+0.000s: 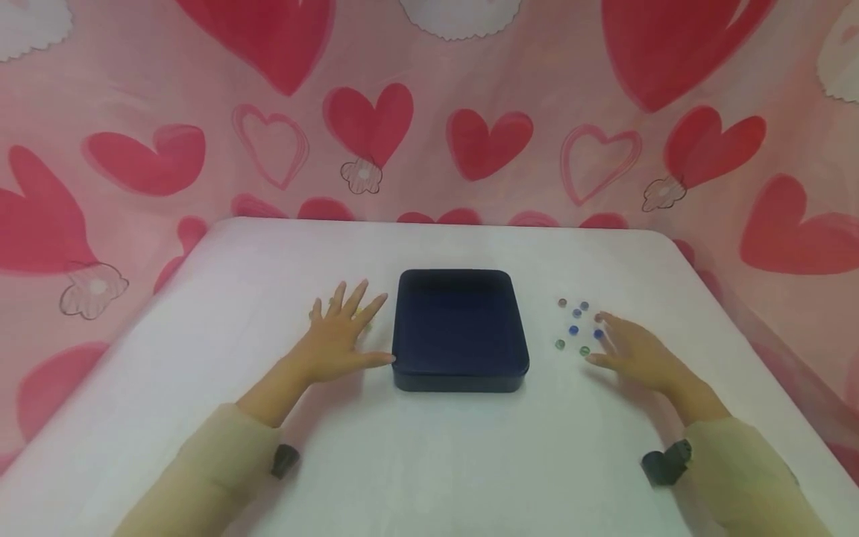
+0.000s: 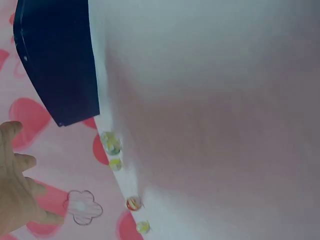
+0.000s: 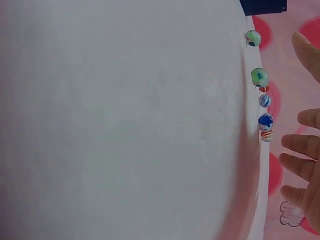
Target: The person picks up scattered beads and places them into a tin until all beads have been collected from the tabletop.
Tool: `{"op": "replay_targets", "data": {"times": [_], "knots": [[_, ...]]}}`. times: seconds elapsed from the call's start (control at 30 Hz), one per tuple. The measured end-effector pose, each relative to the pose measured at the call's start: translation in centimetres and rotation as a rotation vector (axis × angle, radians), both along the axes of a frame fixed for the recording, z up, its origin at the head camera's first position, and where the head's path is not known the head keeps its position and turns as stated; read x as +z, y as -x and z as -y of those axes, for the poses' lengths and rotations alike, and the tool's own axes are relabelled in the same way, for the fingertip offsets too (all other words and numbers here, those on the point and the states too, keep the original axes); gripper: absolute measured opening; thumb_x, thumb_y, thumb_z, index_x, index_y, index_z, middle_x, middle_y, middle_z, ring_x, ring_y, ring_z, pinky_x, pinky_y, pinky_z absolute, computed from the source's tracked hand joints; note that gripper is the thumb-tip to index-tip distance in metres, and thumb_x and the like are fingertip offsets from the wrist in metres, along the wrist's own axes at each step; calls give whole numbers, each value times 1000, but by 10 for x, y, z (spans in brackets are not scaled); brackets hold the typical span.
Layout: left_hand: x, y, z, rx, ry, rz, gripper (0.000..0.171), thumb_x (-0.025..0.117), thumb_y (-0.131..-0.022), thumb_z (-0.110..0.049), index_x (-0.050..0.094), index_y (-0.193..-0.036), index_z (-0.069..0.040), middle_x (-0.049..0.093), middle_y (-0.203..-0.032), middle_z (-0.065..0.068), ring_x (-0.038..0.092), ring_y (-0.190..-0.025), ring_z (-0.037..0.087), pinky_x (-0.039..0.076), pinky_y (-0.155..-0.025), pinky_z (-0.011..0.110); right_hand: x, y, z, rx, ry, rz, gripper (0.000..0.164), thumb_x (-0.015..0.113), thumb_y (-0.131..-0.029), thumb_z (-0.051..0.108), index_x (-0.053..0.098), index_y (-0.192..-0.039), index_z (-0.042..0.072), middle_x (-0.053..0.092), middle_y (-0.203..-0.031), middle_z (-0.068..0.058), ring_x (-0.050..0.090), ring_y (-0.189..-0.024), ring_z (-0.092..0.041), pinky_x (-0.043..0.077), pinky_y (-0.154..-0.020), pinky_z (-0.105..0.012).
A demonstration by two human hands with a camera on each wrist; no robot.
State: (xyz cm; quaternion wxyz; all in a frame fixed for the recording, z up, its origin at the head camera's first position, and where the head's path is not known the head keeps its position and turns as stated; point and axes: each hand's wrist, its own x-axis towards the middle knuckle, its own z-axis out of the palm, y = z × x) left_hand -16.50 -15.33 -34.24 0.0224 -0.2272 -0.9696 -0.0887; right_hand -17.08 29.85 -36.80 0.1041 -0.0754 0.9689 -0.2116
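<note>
My left hand (image 1: 332, 344) hovers with fingers spread to the left of a dark blue square tray (image 1: 459, 382), its thumb tip overlapping the tray's left edge in the head view. Beneath that hand lie several glass marbles, mostly hidden from above; the left wrist view shows yellowish marbles (image 2: 111, 143) and a red-and-white marble (image 2: 133, 203). On the other side, my right hand (image 1: 637, 354) reaches over a scattered group of marbles, thumb and fingers apart and holding nothing. Blue marbles (image 1: 573, 330), green marbles (image 1: 560, 344) and a brownish marble (image 1: 562, 303) are among them.
A white table (image 1: 443, 462) carries the tray in its middle, with marbles on both sides. Behind it and along the sides hangs a pink cloth (image 1: 429, 194) printed with red hearts. Small black devices (image 1: 666, 464) sit at both wrists.
</note>
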Motion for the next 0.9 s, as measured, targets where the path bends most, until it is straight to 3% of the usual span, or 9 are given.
{"op": "replay_targets", "data": {"times": [0.37,0.6,0.9], "knots": [[0,3,-19,-56,12,2,91,34,-66,-76,13,-139,-26,3,-144,6,-5,-128,34,-1,-92,62,0,1,-1,-44,64,63,87,49,-75,59,16,-139,10,18,-138,-21,10,-124,-42,13,-90,-62],[-4,7,-27,-81,22,24,92,32,-65,-78,12,-139,-27,0,-144,5,-8,-128,32,-1,-94,60,-1,5,-5,-97,98,116,73,35,-83,57,19,-138,14,17,-140,-18,6,-125,-41,8,-89,-64],[-11,11,-33,-127,23,13,92,31,-66,-78,13,-139,-26,1,-144,7,-10,-128,30,3,-94,60,-4,8,-7,-111,116,91,71,34,-85,56,26,-135,7,22,-137,-21,10,-124,-42,10,-90,-63]]}}
